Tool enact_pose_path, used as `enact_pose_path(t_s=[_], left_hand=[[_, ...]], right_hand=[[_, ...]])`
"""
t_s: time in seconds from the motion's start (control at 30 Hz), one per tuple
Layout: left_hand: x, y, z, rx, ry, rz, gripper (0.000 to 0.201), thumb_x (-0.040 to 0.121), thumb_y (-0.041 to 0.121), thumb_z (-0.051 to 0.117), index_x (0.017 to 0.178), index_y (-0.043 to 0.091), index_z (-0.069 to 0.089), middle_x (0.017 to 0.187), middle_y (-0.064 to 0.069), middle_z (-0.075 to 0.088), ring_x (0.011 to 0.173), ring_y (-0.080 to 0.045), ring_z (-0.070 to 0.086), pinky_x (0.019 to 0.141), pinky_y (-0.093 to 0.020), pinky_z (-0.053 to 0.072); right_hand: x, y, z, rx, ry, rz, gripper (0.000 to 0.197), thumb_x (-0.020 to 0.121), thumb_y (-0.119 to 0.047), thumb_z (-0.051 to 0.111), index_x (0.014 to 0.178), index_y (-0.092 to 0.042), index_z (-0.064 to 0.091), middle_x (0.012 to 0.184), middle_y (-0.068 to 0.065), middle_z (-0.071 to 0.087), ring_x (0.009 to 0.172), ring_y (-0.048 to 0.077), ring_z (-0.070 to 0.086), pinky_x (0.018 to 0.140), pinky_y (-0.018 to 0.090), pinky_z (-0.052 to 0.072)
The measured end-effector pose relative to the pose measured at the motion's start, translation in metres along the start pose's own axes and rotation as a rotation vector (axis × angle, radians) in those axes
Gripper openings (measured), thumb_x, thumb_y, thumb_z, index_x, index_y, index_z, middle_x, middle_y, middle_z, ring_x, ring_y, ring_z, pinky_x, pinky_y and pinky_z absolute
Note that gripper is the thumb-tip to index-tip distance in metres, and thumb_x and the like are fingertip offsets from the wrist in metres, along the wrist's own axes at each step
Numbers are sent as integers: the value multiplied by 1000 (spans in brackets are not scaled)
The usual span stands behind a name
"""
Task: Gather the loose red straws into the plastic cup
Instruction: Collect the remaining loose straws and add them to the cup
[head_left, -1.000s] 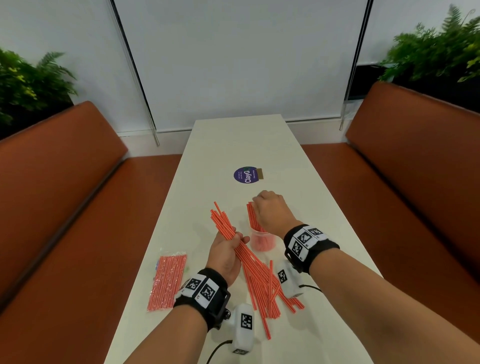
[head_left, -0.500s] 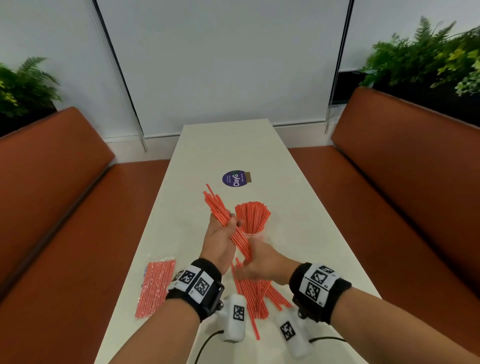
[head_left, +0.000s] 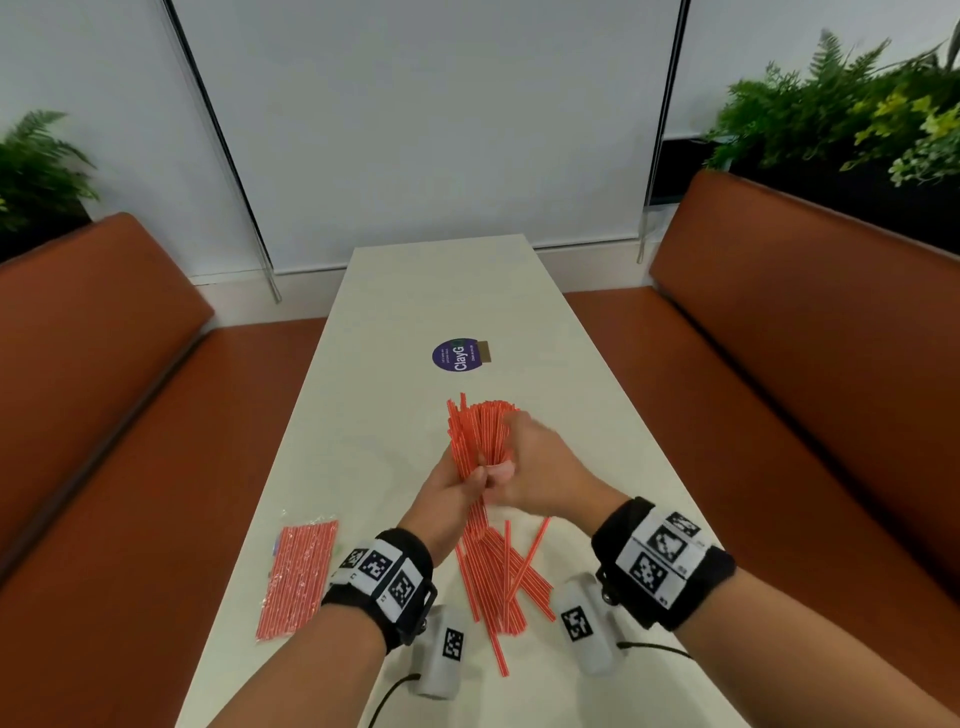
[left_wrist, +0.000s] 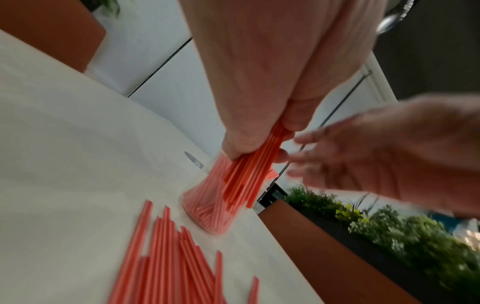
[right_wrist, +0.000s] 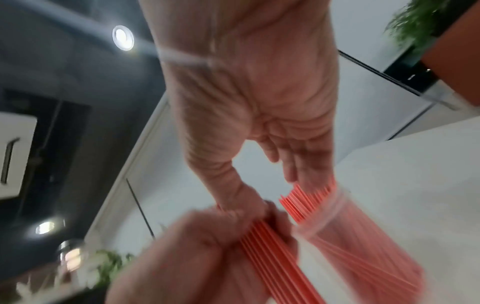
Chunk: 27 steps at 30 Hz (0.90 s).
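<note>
Two hands meet over the cup (left_wrist: 207, 207) near the middle of the table (head_left: 395, 312). Curled fingers of the left hand (head_left: 457, 480) clamp a bundle of red straws (left_wrist: 255, 164) — its lower ends reach into the clear cup, already packed with straws. Beside it, the right hand (head_left: 540, 467) is spread, fingers straight against the standing straws, gripping nothing. More loose straws (head_left: 498, 577) lie on the table between the wrists — a sealed packet (head_left: 298, 577) lies to their left.
</note>
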<state>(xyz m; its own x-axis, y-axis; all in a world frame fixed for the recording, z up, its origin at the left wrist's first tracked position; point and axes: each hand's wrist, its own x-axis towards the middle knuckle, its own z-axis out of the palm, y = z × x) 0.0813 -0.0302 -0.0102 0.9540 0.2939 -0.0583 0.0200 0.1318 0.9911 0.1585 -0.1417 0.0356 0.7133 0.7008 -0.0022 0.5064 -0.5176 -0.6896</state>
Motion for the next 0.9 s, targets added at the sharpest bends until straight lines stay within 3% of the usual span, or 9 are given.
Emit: enact_pose_path(t_s=[0.1,0.17,0.33,0.43,0.57,0.67,0.73,0.8,0.9], left_hand=[[1,-1,3,149,-62,-20,44,95,8,45,136,25,46,132,-6,60,124,-24,55,107,-42,44],[1,0,8,235,-73,-24,34,94,10,46,127,19,51,127,-12,61,121,-30,55,105,-43,46],[-4,8,14,377,-52,44,41,99,12,43,139,20,37,123,4,53,117,-11,52,95,-19,48],[-4,10,14,351,-66,60,35,96,1,42,119,26,50,108,2,61,106,-15,60,90,-25,52],[0,16,16,358,-67,150,34,97,3,41,119,28,50,106,4,62,99,-7,60,85,-22,54],[13,23,9,182,-16,166,28,97,6,46,123,15,53,113,3,66,107,-9,63,95,-31,51],[23,30,2,107,97,208,17,97,2,43,102,12,55,91,6,65,88,-7,63,87,-30,49],[34,39,-2,75,199,269,23,96,1,43,88,19,53,80,5,57,78,-9,58,81,-27,46],[51,45,0,74,269,314,23,97,6,44,90,25,53,85,6,57,83,-10,59,83,-27,46]], right_hand=[[8,-15,-9,47,172,-279,69,83,-14,57,144,-9,26,144,11,35,130,22,39,103,25,34],[10,-21,-5,-74,184,-411,60,94,-20,46,147,-5,22,151,14,31,137,24,31,112,30,25],[13,-4,16,-367,110,-451,49,101,-27,35,143,-1,33,146,19,40,137,31,35,114,34,23],[15,2,13,-424,192,-495,54,98,-36,32,139,-1,40,148,16,40,137,30,37,114,38,26],[16,5,9,-307,155,-556,56,97,-42,28,138,-8,44,154,10,32,139,23,32,116,41,21],[27,21,-1,37,329,-418,63,87,-46,29,143,-18,34,149,6,33,138,18,29,112,40,20],[35,38,-4,207,353,-268,70,80,-39,45,144,-13,30,144,8,35,133,22,35,110,47,28],[41,52,-1,97,167,-104,91,73,-29,64,148,-8,17,151,12,26,139,27,29,113,51,27],[46,68,16,73,-96,46,135,55,-42,80,150,-11,-10,160,8,4,147,26,6,119,48,16]])
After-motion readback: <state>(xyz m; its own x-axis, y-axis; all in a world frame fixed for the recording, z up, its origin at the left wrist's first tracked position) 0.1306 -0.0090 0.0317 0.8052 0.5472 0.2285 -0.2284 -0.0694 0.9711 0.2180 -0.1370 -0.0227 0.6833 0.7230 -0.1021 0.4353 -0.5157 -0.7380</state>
